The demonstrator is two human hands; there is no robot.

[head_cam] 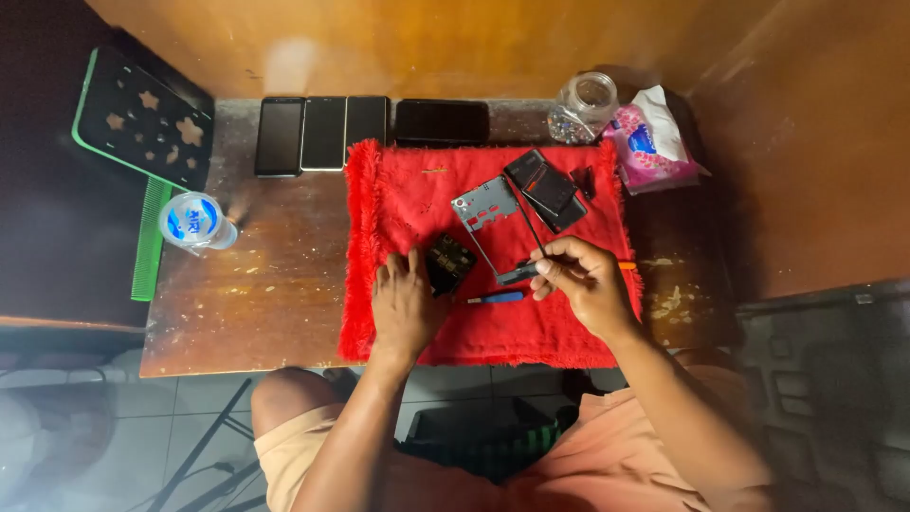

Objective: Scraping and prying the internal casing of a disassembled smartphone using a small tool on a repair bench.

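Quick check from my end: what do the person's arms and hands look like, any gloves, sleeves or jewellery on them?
Both hands are bare: no gloves on the left hand or the right hand. No rings, watch or bands show. The forearms are uncovered to the frame's lower edge, so no sleeves are visible. The person wears orange-pink shorts.

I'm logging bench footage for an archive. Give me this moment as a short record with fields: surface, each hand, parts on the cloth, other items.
surface: worn wooden table with a red fringed cloth
left hand: left hand flat on the cloth, touching a small dark circuit part
right hand: right hand pinching a thin dark tool
parts on cloth: grey metal phone frame, stacked dark parts, blue-handled screwdriver
other items: four dark phones, glass jar, plastic water cup
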